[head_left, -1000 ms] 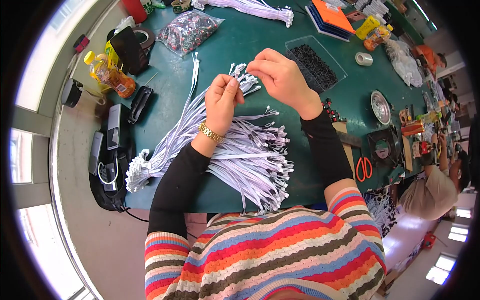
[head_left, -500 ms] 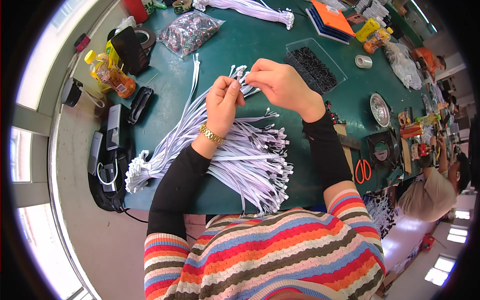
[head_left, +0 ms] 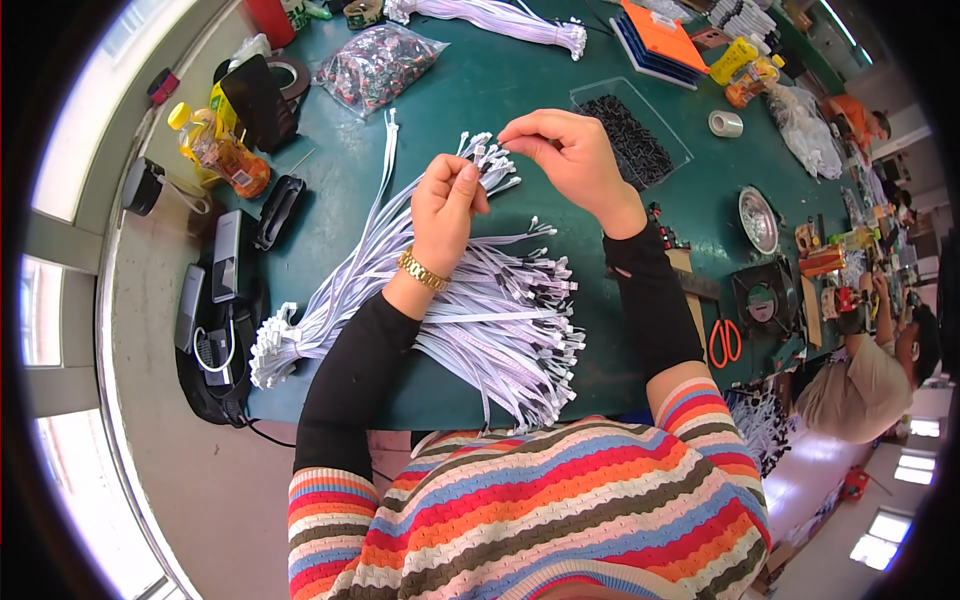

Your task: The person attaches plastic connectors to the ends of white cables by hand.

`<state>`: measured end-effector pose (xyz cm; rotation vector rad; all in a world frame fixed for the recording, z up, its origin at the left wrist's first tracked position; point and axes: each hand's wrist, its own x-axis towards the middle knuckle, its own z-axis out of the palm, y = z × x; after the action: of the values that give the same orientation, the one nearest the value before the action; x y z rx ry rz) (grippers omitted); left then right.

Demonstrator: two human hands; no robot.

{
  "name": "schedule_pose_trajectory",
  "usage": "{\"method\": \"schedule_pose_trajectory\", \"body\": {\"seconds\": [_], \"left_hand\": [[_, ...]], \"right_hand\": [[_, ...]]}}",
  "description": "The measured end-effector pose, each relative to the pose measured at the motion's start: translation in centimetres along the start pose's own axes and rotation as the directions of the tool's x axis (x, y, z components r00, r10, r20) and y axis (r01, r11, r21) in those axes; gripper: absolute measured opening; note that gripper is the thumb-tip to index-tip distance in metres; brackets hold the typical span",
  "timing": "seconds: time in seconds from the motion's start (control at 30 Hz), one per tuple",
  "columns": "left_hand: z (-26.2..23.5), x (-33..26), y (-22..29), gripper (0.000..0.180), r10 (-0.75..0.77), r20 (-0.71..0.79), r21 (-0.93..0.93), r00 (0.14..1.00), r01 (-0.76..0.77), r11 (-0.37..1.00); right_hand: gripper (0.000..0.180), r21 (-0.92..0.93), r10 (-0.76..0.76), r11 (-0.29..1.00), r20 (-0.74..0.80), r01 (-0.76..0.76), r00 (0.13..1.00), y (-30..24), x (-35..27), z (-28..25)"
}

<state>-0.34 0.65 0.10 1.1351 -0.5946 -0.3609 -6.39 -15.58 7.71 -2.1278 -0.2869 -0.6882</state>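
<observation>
A large bundle of flat white cables (head_left: pixel 480 320) with small connectors is spread on the green table. Above it, my left hand (head_left: pixel 447 200) is closed, thumb against forefinger, on the connector end of one white cable (head_left: pixel 480 154). More white connector ends lie just behind those fingertips. My right hand (head_left: pixel 578 165) is raised just to the right, thumb and forefinger pinched together a short gap from that connector. Whatever is in the pinch, if anything, is too small to make out. Nearest behind it stands a clear tray (head_left: pixel 684 160) holding small black parts (head_left: pixel 625 135).
A bag of small parts (head_left: pixel 380 65) and another cable bundle (head_left: pixel 490 20) lie at the back. Bottles (head_left: pixel 215 150) and dark devices (head_left: pixel 230 255) line the left edge. To the right are orange-handled scissors (head_left: pixel 725 342), a metal dish (head_left: pixel 759 220) and a black fan (head_left: pixel 768 303).
My right hand has drawn slightly right, away from the connector, opening a small gap. The left hand has stayed in place with the cable.
</observation>
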Motion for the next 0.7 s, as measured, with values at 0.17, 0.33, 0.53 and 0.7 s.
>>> {"method": "schedule_pose_trajectory", "body": {"seconds": [0.17,0.33,0.53,0.7], "left_hand": [[0.04,0.01,0.02,0.014,0.002,0.006,-0.002,1.0,-0.002,1.0],[-0.01,-0.04,0.03,0.014,0.009,0.013,0.017,1.0,-0.01,1.0],[0.02,-0.01,-0.18,0.015,0.007,0.017,0.001,1.0,-0.008,1.0],[0.03,-0.13,0.07,0.015,0.007,0.023,0.004,1.0,-0.007,1.0]], "right_hand": [[0.008,0.009,0.01,1.0,0.004,-0.01,1.0,0.0,-0.08,0.59],[0.007,-0.006,-0.014,1.0,0.007,0.014,1.0,0.32,-0.07,0.79],[0.008,0.0,0.012,1.0,0.033,-0.012,0.999,0.4,-0.13,0.64],[0.008,0.076,0.104,0.991,0.07,-0.11,0.992,0.3,-0.22,0.49]]}}
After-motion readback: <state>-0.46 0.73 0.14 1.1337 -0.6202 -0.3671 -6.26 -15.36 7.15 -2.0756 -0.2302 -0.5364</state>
